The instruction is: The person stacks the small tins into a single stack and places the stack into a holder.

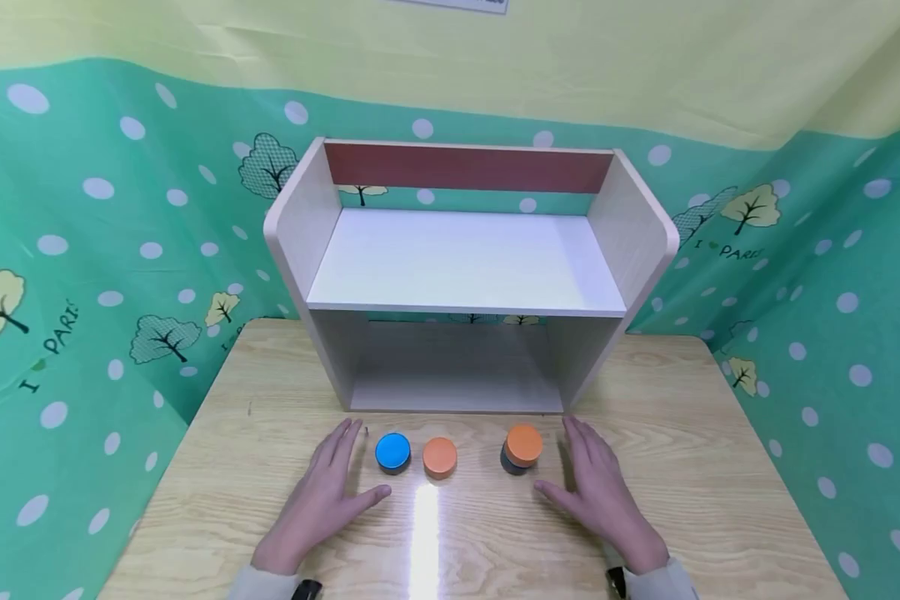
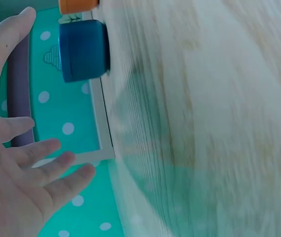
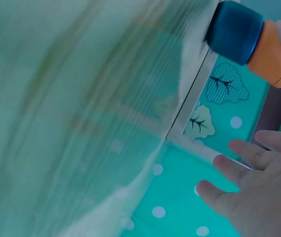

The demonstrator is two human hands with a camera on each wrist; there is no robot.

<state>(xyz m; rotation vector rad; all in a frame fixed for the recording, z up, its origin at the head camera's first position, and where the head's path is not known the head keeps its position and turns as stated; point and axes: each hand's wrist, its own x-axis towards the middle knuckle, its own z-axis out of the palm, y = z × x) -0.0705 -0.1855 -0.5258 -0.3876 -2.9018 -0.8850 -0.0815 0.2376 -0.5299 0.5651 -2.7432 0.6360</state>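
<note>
My left hand (image 1: pixel 324 490) is beside a small blue round container (image 1: pixel 393 452), thumb spread from the fingers, holding nothing. An orange container (image 1: pixel 440 457) sits just right of the blue one. Further right, a second orange container (image 1: pixel 524 445) is stacked on a dark blue one (image 1: pixel 512 467); the right wrist view shows this lower blue container (image 3: pixel 234 32) under the orange one (image 3: pixel 270 55). To the right of the stack, my right hand (image 1: pixel 594 485) is likewise spread and holds nothing. Its thumb points toward the stack and overlaps the orange container in the right wrist view.
Behind the containers stands a white two-level shelf (image 1: pixel 465 262) with a reddish-brown back strip (image 1: pixel 468 167). It rests on the light wooden table (image 1: pixel 720 517). A green and yellow printed curtain (image 1: pixel 105 250) hangs behind and at both sides.
</note>
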